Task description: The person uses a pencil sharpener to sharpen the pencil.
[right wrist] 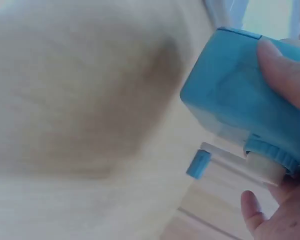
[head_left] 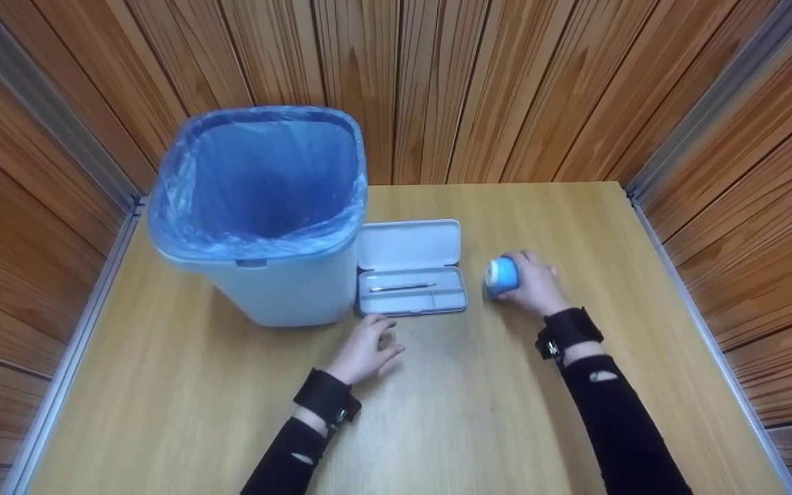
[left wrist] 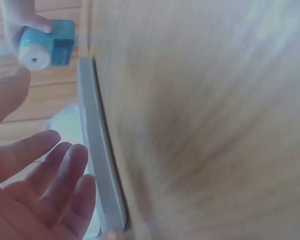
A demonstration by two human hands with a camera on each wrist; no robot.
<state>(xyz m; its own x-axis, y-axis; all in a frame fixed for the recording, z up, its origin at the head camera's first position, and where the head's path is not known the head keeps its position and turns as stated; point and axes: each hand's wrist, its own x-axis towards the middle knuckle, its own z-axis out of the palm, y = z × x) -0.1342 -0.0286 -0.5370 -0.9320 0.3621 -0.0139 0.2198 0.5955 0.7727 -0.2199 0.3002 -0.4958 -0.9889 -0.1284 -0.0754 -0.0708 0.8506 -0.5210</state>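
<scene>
My right hand grips a blue, box-shaped pencil sharpener, its thumb laid along one face. In the right wrist view the sharpener has a ribbed blue collar and a round white nose; a small hole in that nose shows in the left wrist view. An open pale pencil case lies to the left of it, lid folded back, with one slim pencil-like stick in the long compartment. My left hand hovers by the case's near left corner, fingers loosely bent and holding nothing.
A pale bin lined with a blue bag stands at the back left, right against the pencil case. Wood-panelled walls enclose the wooden table at the back and both sides, with metal edging along the sides.
</scene>
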